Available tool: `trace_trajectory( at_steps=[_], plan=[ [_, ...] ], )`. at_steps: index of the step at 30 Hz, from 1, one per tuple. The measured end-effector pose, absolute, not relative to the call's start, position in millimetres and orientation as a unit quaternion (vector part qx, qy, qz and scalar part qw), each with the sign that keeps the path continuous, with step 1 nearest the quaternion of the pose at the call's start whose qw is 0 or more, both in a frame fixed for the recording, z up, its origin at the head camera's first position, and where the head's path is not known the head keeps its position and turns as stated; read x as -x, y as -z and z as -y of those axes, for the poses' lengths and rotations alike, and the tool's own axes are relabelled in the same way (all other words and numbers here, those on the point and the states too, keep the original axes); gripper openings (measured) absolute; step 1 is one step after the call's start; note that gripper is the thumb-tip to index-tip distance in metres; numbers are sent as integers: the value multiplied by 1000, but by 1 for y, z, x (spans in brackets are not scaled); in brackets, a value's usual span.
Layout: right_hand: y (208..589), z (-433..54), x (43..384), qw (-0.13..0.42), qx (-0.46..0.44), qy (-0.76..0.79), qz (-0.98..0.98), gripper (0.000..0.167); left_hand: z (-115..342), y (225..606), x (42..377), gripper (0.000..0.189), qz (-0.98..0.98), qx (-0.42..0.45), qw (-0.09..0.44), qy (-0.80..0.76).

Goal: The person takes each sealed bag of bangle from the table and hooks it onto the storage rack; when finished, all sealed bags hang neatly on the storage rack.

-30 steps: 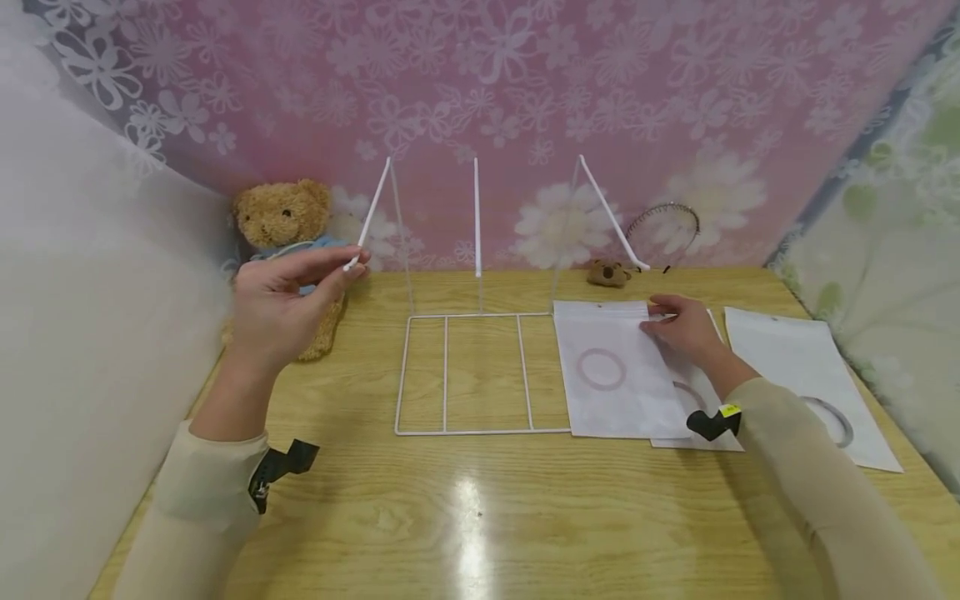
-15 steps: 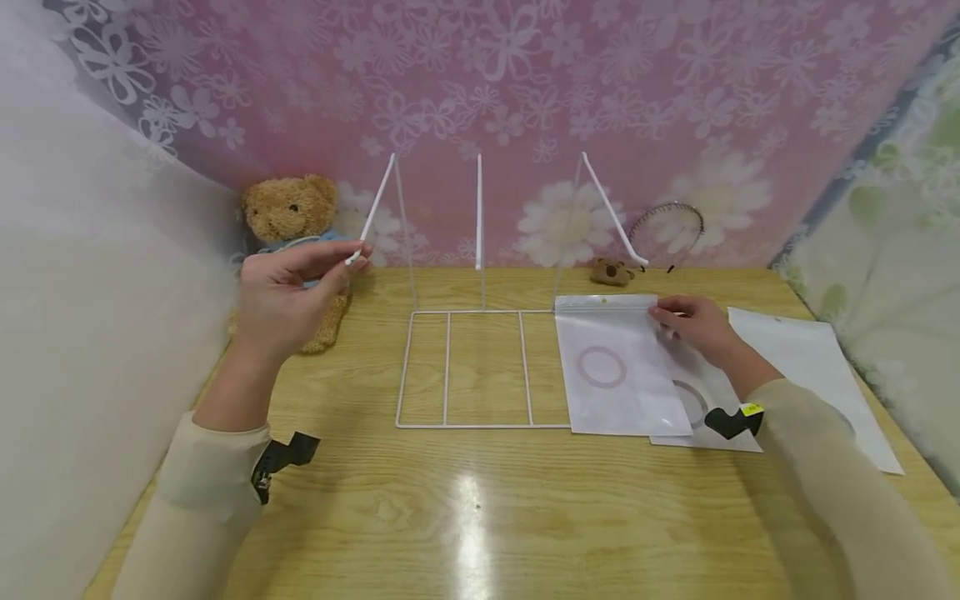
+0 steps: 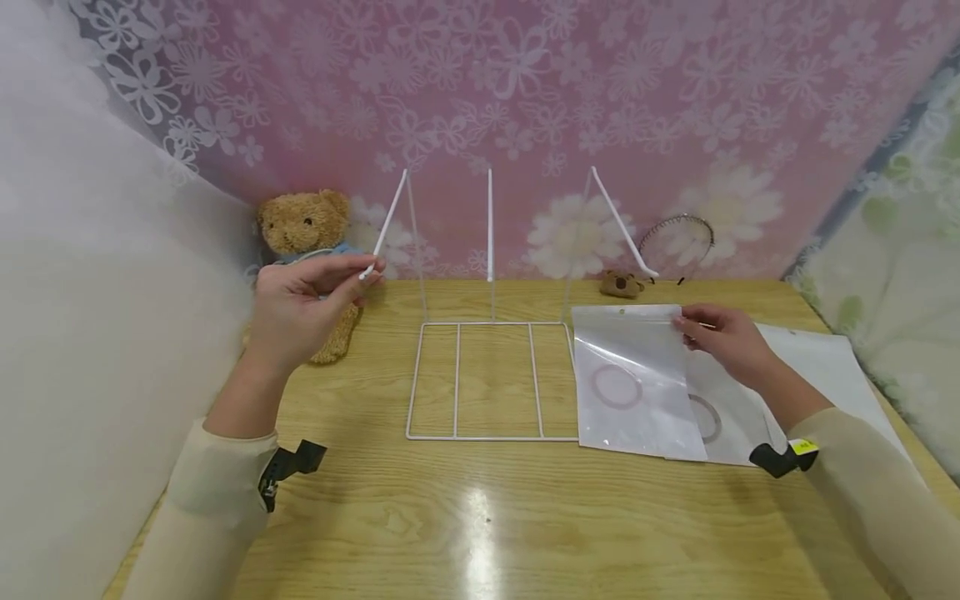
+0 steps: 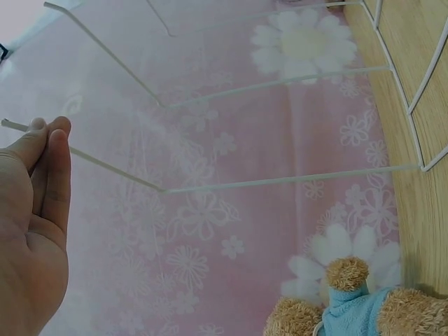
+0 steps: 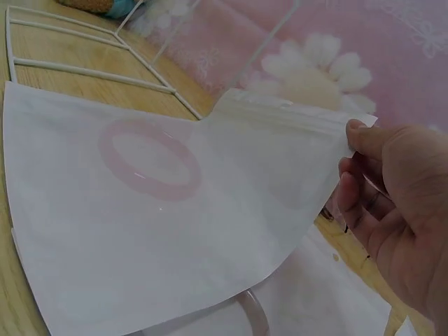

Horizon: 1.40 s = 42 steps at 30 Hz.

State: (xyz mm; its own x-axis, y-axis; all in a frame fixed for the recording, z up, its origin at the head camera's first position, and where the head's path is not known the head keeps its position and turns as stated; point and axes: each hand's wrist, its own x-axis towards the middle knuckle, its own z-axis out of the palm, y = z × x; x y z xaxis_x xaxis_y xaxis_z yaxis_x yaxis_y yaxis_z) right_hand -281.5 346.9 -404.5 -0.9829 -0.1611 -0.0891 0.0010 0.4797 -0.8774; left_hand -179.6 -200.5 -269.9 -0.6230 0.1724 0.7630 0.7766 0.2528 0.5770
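A white wire rack (image 3: 457,383) stands on the table, its flat base toward me and three arms slanting out from tall uprights. My left hand (image 3: 303,312) pinches the tip of the rack's left arm (image 4: 115,170) between thumb and fingers. With thumb and fingers my right hand (image 3: 723,342) grips the top right corner of a white zip bag (image 3: 637,425). A pink ring-shaped bangle (image 5: 150,159) shows through its clear front. In the right wrist view the bag's top edge is lifted and the sheet bends. Under it lies a second bag (image 3: 731,425) with a greyish bangle (image 3: 705,418).
A third white bag (image 3: 817,358) lies farther right, partly behind the right forearm. At the back left sits a teddy bear (image 3: 303,223) in blue. A small brown bear-face item (image 3: 621,284) and a dark headband (image 3: 678,218) are by the back wall.
My right hand has taken the top bag's corner and raised its upper edge, moving slightly right. The left hand keeps its pinch on the rack arm. The head view has shifted a little.
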Motion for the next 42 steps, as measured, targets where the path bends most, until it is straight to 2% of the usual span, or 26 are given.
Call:
trace_trajectory(
  at_steps=[4,6,13,23,34,42],
  plan=[
    [394,-351,269,64,58,571,-817,20,201,269,180,24,736,327,288,519],
    [388,-352,264,53,68,612,-786,13,201,269,180,23,735,327,288,520],
    [367,-350,249,44,149,748,-646,25,202,268,181,23,738,334,294,507],
    [343,-351,228,43,305,802,-512,37,203,268,181,24,738,335,286,512],
    [320,-344,209,80,428,785,-440,37,202,266,183,24,735,336,282,516],
    [304,-323,198,61,457,759,-460,31,204,268,181,24,739,328,276,520]
  ],
)
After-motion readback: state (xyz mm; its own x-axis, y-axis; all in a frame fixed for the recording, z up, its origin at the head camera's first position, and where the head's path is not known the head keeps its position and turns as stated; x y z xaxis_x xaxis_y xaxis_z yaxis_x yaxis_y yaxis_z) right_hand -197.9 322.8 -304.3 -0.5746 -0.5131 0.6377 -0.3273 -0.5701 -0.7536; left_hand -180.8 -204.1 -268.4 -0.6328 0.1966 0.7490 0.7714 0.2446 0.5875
